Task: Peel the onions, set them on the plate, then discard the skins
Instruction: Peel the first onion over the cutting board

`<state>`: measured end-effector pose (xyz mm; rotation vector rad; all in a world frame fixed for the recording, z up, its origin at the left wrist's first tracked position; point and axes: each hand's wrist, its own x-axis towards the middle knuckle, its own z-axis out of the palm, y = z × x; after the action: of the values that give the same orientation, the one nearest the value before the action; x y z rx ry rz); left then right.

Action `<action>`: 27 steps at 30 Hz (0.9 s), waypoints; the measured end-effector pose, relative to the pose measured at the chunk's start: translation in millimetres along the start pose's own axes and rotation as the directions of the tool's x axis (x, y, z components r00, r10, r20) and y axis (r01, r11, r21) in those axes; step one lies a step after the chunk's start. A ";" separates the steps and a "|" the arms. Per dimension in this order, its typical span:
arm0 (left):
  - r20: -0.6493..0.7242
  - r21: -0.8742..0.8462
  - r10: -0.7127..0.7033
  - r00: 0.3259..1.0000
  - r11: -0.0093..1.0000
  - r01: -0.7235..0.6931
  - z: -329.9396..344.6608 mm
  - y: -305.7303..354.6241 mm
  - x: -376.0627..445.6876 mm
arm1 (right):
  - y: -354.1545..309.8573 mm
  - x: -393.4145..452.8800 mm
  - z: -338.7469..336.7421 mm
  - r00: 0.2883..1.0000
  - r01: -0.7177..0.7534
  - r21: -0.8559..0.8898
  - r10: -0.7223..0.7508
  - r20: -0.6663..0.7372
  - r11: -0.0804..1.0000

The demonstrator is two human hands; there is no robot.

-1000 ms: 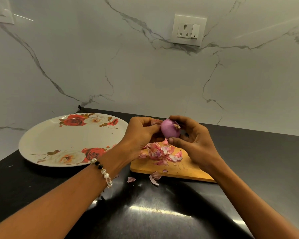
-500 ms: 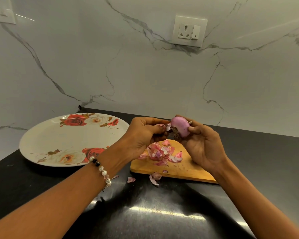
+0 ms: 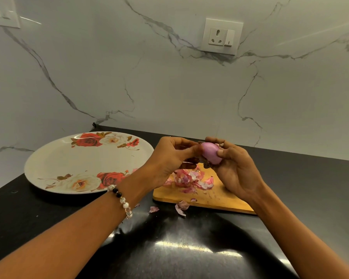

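The hands meet above the far end of a wooden cutting board (image 3: 206,198). The right hand (image 3: 235,170) grasps a peeled, pale purple onion (image 3: 211,153), thumb on its near side and fingers curled over its top and far side. The left hand (image 3: 169,158) sits just left of the onion with its fingertips curled in against it, pinching a thin dark strip of skin (image 3: 189,161) that hangs between the two hands; how much of that strip is attached to the onion cannot be made out. A bead bracelet (image 3: 121,200) circles the left wrist.

Directly beneath the hands, a heap of pink and white onion skins (image 3: 191,180) lies on the board. A few loose skin scraps (image 3: 180,206) lie on the black bench (image 3: 189,248) just off the board's near edge, between the two forearms.

To the left of the left hand, near it but not touching, a large white plate (image 3: 54,164) with red and cream roses around its rim rests on the bench; nothing lies in it.

Beyond the hands rises a white marble-veined wall (image 3: 149,81), with a socket and switch plate (image 3: 222,36) above and slightly right of the onion, and part of another plate (image 3: 2,12) at the far upper left.
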<state>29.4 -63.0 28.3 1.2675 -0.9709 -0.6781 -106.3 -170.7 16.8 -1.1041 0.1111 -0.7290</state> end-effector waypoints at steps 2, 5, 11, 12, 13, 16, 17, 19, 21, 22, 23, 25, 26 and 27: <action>-0.003 0.059 0.038 0.999 0.998 -0.038 -0.9 -0.5 -0.7 | 0.3 -1.0 -1.3 0.998 0.006 -0.112 0.000 0.060 0.994; -0.010 0.187 0.096 0.995 0.978 -0.092 -5.9 -1.8 1.8 | 0.1 -5.2 -3.9 0.995 0.020 -0.277 0.007 0.098 0.961; 0.127 0.619 0.437 0.890 0.666 -0.416 -7.9 -4.4 4.3 | -3.9 -6.6 -5.5 0.989 0.114 -0.506 -0.049 0.140 0.855; 0.149 0.656 0.484 0.863 0.605 -0.452 -6.9 -5.9 4.4 | -4.6 -7.3 -5.3 0.987 0.132 -0.534 -0.064 0.145 0.835; 0.172 0.682 0.520 0.837 0.551 -0.482 -6.1 -8.0 4.5 | -5.4 -7.8 -5.8 0.986 0.144 -0.553 -0.072 0.150 0.821; 0.167 0.690 0.527 0.833 0.541 -0.481 -5.0 -10.8 5.3 | -8.6 -9.1 -4.6 0.982 0.162 -0.579 -0.076 0.170 0.799; 0.140 0.675 0.500 0.855 0.584 -0.452 -4.8 -10.5 5.5 | -9.5 -9.2 -4.6 0.981 0.173 -0.584 -0.082 0.179 0.793; 0.085 0.613 0.401 0.912 0.701 -0.365 -4.2 -9.5 6.3 | -11.3 -9.3 -3.6 0.976 0.198 -0.594 -0.101 0.192 0.780; 0.045 0.485 0.279 0.959 0.834 -0.265 -3.4 -8.5 5.9 | -12.2 -8.9 -3.4 0.971 0.226 -0.610 -0.125 0.203 0.760; 0.030 0.415 0.226 0.974 0.884 -0.218 -2.9 -8.0 5.2 | -11.9 -9.0 -2.9 0.970 0.233 -0.621 -0.130 0.207 0.749; 0.016 0.362 0.187 0.982 0.914 -0.180 -3.3 -7.7 5.0 | -10.8 -8.5 -2.6 0.970 0.230 -0.636 -0.125 0.207 0.736; -0.007 0.272 0.125 0.992 0.955 -0.119 -3.9 -6.5 5.6 | -7.5 -7.3 -2.7 0.975 0.212 -0.683 -0.106 0.195 0.699; -0.015 0.220 0.094 0.995 0.972 -0.088 -4.2 -5.9 5.8 | -6.2 -6.5 -2.9 0.978 0.202 -0.706 -0.103 0.181 0.679; -0.025 0.174 0.064 0.998 0.983 -0.058 -4.4 -5.5 6.0 | -5.6 -6.2 -3.4 0.980 0.194 -0.718 -0.107 0.166 0.668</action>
<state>36.5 -67.2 24.1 1.3904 -1.0575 -0.5341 -115.2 -171.0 18.2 -1.9539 0.2346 -0.7901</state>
